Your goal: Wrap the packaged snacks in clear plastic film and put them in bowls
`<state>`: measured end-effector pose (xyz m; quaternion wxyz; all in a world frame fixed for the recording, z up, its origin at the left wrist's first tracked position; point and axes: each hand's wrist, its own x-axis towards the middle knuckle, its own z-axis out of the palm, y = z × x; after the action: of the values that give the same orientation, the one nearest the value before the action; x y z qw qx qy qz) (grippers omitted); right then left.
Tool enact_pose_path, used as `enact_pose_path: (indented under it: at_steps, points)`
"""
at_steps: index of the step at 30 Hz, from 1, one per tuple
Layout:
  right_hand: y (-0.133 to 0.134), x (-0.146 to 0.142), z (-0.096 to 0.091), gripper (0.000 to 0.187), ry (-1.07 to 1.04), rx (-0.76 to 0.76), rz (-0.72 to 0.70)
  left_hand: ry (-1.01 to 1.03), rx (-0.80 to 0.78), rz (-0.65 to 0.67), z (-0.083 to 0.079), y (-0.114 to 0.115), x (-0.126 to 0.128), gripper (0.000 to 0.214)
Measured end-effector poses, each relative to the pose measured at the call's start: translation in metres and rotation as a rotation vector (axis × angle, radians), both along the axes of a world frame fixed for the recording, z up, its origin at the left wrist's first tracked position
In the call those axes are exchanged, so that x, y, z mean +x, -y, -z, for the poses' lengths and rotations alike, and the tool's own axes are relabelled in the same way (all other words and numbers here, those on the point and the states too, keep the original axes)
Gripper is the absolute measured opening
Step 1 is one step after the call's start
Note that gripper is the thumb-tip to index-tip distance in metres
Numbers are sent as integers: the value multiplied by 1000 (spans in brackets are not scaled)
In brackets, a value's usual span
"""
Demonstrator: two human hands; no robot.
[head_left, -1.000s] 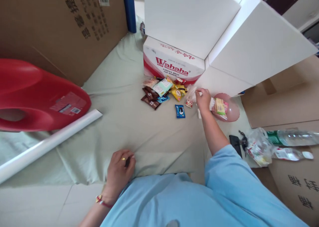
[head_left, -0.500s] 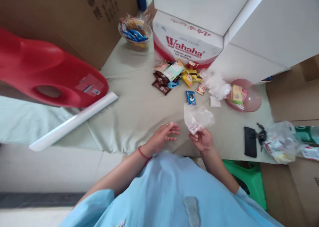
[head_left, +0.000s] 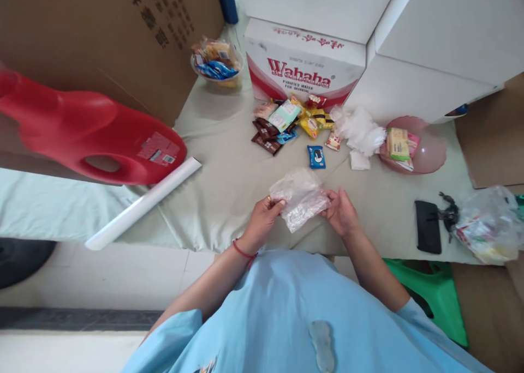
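Note:
A crumpled clear plastic bag (head_left: 298, 198) is held between both hands just above the pale green cloth (head_left: 221, 166). My left hand (head_left: 262, 223) pinches its left edge and my right hand (head_left: 340, 212) grips its right edge. Beyond the bag lies a heap of small snack packets (head_left: 286, 123), with a blue packet (head_left: 316, 156) apart from it. A pile of clear bags (head_left: 359, 130) lies to the right of the heap. A pink bowl (head_left: 429, 149) holds some packets.
A Wahaha carton (head_left: 303, 65) and white boxes (head_left: 442, 40) stand at the back. A clear bowl of snacks (head_left: 216, 61) sits far left of them. A red stool (head_left: 82, 136) and white roll (head_left: 143, 204) lie left. A black phone (head_left: 427, 234), keys and a bagged bundle (head_left: 487, 226) lie right.
My right hand took a clear bag from the pile and brought it toward me. My left hand rose from the cloth's edge and took hold of the bag's other side.

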<state>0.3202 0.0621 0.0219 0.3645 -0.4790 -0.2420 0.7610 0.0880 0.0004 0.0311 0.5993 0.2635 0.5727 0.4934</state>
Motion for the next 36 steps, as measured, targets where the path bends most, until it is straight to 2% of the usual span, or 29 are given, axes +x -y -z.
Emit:
enact_pose_path:
  at_steps: [2,4,7,10,12,13,15,17,19,24,27,31,36]
  points:
    - [-7,0,-2,65,-38,-53,-70,28,1,40,1,1,-1,32]
    - [-10,-4,-4,57,-39,-78,-106,53,-11,91,2,2,-3,31]
    - [-9,-14,-8,46,-7,-21,-122,-19,3,121,5,5,-8,35]
    - [-5,-24,-13,42,8,68,-112,-317,31,-102,4,8,-14,50]
    - [-3,-30,-17,40,4,97,-100,-470,57,-222,0,10,-15,50]
    - [-1,-33,-18,40,-2,102,-102,-480,72,-205,-2,10,-14,44]
    - [0,-38,-20,39,-14,104,-122,-403,102,-58,-6,10,-9,36]
    - [2,-44,-20,39,-16,106,-140,-309,110,97,-9,8,1,38]
    - [3,-48,-19,40,-10,111,-147,-264,116,179,-9,4,11,40]
    - [12,-52,-14,47,43,140,-97,-212,94,232,-6,-4,22,36]
    - [17,-51,-13,49,135,225,-98,-148,96,229,-7,-4,20,36]
    - [13,-46,-14,38,299,325,-181,-145,74,123,-7,0,10,34]
    - [-6,-19,-18,35,341,296,-45,43,-20,-170,3,6,-24,33]
